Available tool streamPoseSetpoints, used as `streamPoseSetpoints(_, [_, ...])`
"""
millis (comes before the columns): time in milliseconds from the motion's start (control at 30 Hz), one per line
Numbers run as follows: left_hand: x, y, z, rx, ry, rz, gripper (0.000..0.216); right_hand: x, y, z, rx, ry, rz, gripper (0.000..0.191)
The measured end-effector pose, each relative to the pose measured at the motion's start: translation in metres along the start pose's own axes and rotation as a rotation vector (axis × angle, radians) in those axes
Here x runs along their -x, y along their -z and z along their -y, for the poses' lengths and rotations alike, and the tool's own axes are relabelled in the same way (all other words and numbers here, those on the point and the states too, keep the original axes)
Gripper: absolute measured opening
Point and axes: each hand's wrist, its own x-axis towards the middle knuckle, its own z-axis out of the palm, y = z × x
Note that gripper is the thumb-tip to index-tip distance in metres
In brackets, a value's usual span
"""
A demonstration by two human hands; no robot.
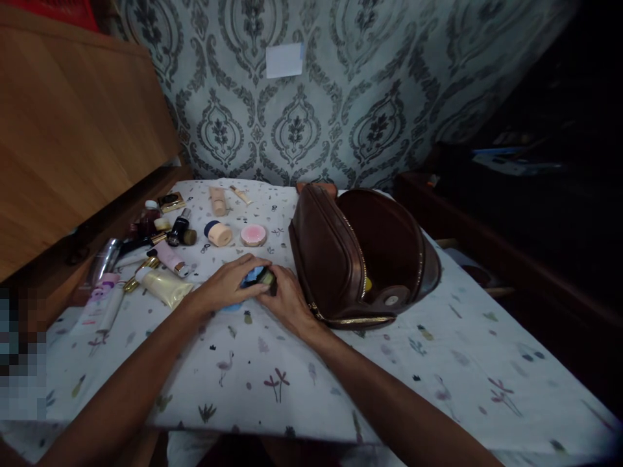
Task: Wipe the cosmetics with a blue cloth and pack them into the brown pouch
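My left hand (228,284) and my right hand (288,303) meet over the table, left of an unzipped brown makeup bag (324,253). My right fingers are closed around a small dark jar (267,280), partly hidden by both hands. A blue cloth (253,275) is pressed against the jar by my left hand, and more blue shows below that hand. Just beyond lie a pink round compact (254,235) and a beige bottle with a dark blue cap (218,233). A pale yellow tube (165,287) rests left of my left hand.
Several cosmetics crowd the left side, among them a pink tube (170,258), a black bottle (180,227) and a gold case (171,202). A beige tube (218,201) lies near the back. Patterned wallpaper (292,130) and a wooden panel (78,123) border the table.
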Motion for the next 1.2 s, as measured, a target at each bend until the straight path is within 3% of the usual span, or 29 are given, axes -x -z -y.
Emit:
streamPoseSetpoints(400, [-0.004, -0.003, -0.004, 0.034, 0.226, -0.017, 0.042, 0.002, -0.003, -0.003, -0.03, 0.069, -0.012, 0.04])
streamPoseSetpoints(767, [-0.004, -0.014, -0.007, 0.001, 0.098, -0.206, 0.032, 0.0, -0.001, -0.004, -0.19, 0.019, -0.026, 0.044])
streamPoseSetpoints(1033, [-0.007, -0.018, -0.01, -0.16, 0.14, -0.191, 0.028, 0.0, 0.001, 0.001, -0.053, 0.009, -0.001, 0.025])
streamPoseSetpoints(1200, [-0.007, -0.019, -0.013, -0.203, 0.166, -0.192, 0.025, 0.001, 0.002, 0.003, -0.006, 0.026, -0.026, 0.025])
